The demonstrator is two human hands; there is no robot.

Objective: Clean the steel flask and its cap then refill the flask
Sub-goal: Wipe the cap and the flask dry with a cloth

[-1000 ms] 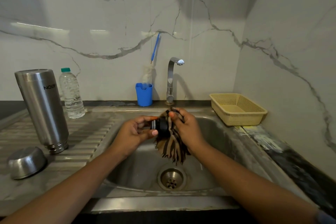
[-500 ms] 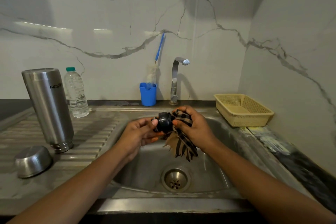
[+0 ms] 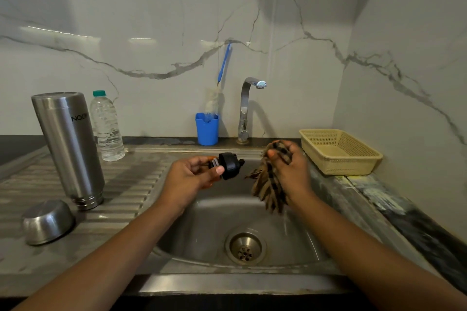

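The steel flask [image 3: 68,145] stands upside down on the ribbed drainboard at the left. Its steel outer cup [image 3: 48,221] lies beside it, closer to me. Over the sink, my left hand [image 3: 194,175] holds the black stopper cap [image 3: 229,165] by its end. My right hand [image 3: 290,170] is apart from it, to the right, closed on a brown and black striped cloth [image 3: 267,185] that hangs down over the basin.
A clear water bottle [image 3: 107,127] stands behind the flask. A blue cup [image 3: 207,129] with a bottle brush [image 3: 213,101] sits left of the tap [image 3: 246,108]. A yellow basket [image 3: 338,151] rests at the right. The sink drain [image 3: 245,247] lies below my hands.
The cloth was wrapped around the black cap with both hands together. My right hand has pulled the cloth away to the right, leaving the cap bare in my left hand.
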